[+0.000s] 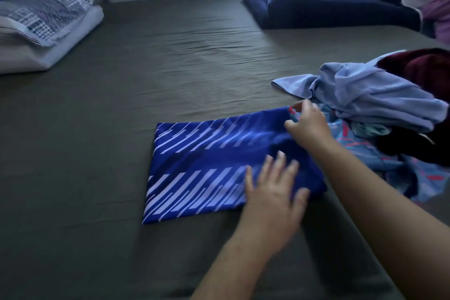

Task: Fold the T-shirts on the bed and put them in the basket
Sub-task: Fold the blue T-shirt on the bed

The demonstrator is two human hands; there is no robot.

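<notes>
1. Blue striped T-shirt (219,168): laid flat on the bed (97,129) near its near edge, already folded into a rectangle; folding is judged nearly finished.
2. Left hand (272,198): rested palm-down on the shirt's near right part, fingers (267,165) spread and straight, nothing gripped.
3. Right hand (308,125): placed at the shirt's far right corner; fingers loosely curled, apparently pinching the cloth edge, though blur prevents certainty.
4. Pile of unfolded clothes (379,105): heaped at the bed's right edge, touching the shirt's right side; a light blue garment lies on top.
5. Basket: not seen in this view.
6. Next move, as judged: a last fold or smoothing is called for, then the shirt must be lifted whole so the folds hold.
</notes>
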